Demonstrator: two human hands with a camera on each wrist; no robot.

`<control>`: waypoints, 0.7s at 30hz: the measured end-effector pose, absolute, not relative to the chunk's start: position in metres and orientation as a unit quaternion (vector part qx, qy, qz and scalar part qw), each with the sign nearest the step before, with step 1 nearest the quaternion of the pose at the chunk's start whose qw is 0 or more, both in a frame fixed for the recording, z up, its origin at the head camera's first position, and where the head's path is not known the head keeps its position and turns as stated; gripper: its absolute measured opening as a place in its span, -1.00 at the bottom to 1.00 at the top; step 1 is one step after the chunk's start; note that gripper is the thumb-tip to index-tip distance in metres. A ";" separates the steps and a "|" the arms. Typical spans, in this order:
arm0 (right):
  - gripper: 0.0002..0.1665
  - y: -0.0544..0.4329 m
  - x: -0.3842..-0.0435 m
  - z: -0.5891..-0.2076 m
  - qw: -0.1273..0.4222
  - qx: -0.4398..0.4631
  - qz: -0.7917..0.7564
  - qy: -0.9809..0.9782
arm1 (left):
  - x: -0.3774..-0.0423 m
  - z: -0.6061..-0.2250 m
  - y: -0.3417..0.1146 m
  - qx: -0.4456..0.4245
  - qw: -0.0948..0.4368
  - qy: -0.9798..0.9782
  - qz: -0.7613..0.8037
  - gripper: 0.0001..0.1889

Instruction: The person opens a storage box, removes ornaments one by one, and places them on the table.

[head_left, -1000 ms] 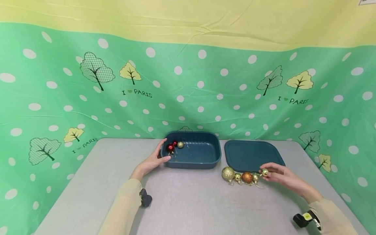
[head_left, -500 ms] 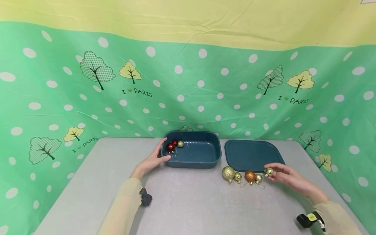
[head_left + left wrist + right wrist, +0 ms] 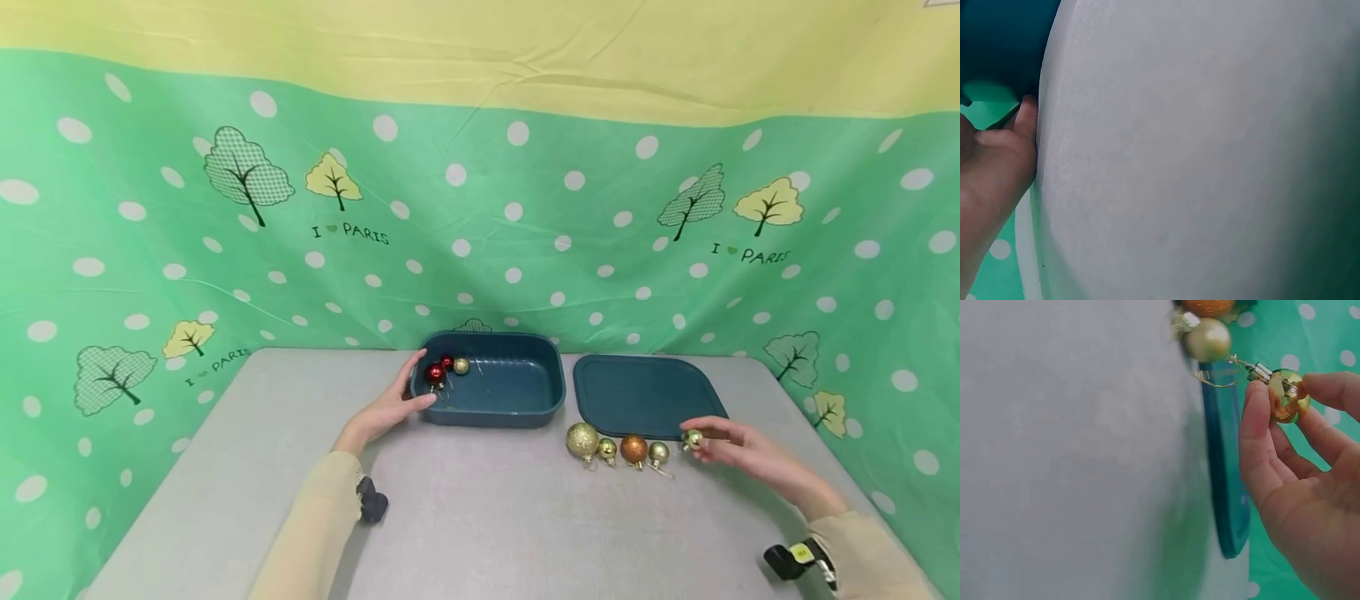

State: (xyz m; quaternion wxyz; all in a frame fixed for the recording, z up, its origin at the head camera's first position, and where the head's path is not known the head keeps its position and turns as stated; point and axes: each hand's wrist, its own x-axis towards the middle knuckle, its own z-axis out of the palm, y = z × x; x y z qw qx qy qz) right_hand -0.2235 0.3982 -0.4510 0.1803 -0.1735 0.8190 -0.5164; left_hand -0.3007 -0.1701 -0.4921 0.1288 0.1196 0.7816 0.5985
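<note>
My left hand (image 3: pixel 384 414) rests against the left end of a dark blue plastic box (image 3: pixel 495 419), fingers spread along its side and thumb at the front corner. In the left wrist view, part of that hand (image 3: pixel 1004 150) touches the blue wall. Inside the box lie two red baubles (image 3: pixel 435 373) and a small gold one (image 3: pixel 462 366). My right hand (image 3: pixel 738 450) pinches a small shiny gold bauble (image 3: pixel 1286 395) between thumb and fingers, its cap and string pointing left. Beside it sit a pale gold bauble (image 3: pixel 658 452), an orange glitter bauble (image 3: pixel 633 449), a small gold bauble (image 3: pixel 607 450) and a large gold glitter bauble (image 3: pixel 582 440).
A flat dark blue lid (image 3: pixel 648 396) lies right of the box, behind the row of baubles. The grey tabletop (image 3: pixel 510 508) spreads in front. A green and yellow patterned cloth (image 3: pixel 480 208) hangs behind and at both sides.
My right hand has moved a little to the right with the gold bauble, away from the row. The orange and pale gold baubles shifted right, then slightly back. The left hand stays put.
</note>
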 end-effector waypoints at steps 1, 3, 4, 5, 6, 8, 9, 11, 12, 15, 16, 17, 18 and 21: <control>-0.49 0.398 -0.224 -0.453 0.181 -0.180 -0.513 0.819 | -0.301 -0.492 -0.170 0.118 0.129 0.781 0.599 -0.08; -0.49 0.398 -0.225 -0.457 0.184 -0.194 -0.509 0.818 | -0.301 -0.492 -0.170 0.118 0.130 0.782 0.598 -0.09; -0.50 0.397 -0.226 -0.459 0.183 -0.205 -0.511 0.815 | -0.301 -0.492 -0.170 0.117 0.130 0.782 0.599 -0.09; -0.52 0.397 -0.227 -0.461 0.182 -0.214 -0.512 0.812 | -0.302 -0.492 -0.170 0.116 0.129 0.781 0.599 -0.09; -0.55 0.397 -0.228 -0.462 0.182 -0.223 -0.511 0.810 | -0.302 -0.492 -0.170 0.119 0.129 0.782 0.599 -0.09; -0.60 0.395 -0.230 -0.464 0.181 -0.233 -0.511 0.808 | -0.302 -0.492 -0.170 0.124 0.128 0.781 0.598 -0.08; -0.63 0.395 -0.230 -0.465 0.180 -0.236 -0.510 0.808 | -0.302 -0.492 -0.170 0.125 0.127 0.781 0.599 -0.07; -0.66 0.393 -0.231 -0.466 0.183 -0.238 -0.504 0.810 | -0.302 -0.492 -0.170 0.127 0.127 0.780 0.600 -0.07; -0.66 0.392 -0.231 -0.466 0.184 -0.239 -0.500 0.812 | -0.302 -0.492 -0.171 0.128 0.127 0.779 0.600 -0.07; -0.62 0.390 -0.231 -0.467 0.187 -0.238 -0.492 0.816 | -0.302 -0.492 -0.171 0.125 0.128 0.779 0.601 -0.09; -0.61 0.389 -0.231 -0.467 0.188 -0.236 -0.490 0.818 | -0.303 -0.492 -0.171 0.125 0.129 0.779 0.600 -0.09; -0.61 0.388 -0.231 -0.467 0.188 -0.234 -0.488 0.819 | -0.303 -0.492 -0.171 0.127 0.129 0.780 0.599 -0.09; -0.60 0.388 -0.231 -0.467 0.187 -0.234 -0.487 0.820 | -0.302 -0.492 -0.171 0.127 0.129 0.780 0.599 -0.09; -0.60 0.385 -0.232 -0.467 0.186 -0.235 -0.482 0.823 | -0.302 -0.492 -0.171 0.128 0.129 0.782 0.596 -0.08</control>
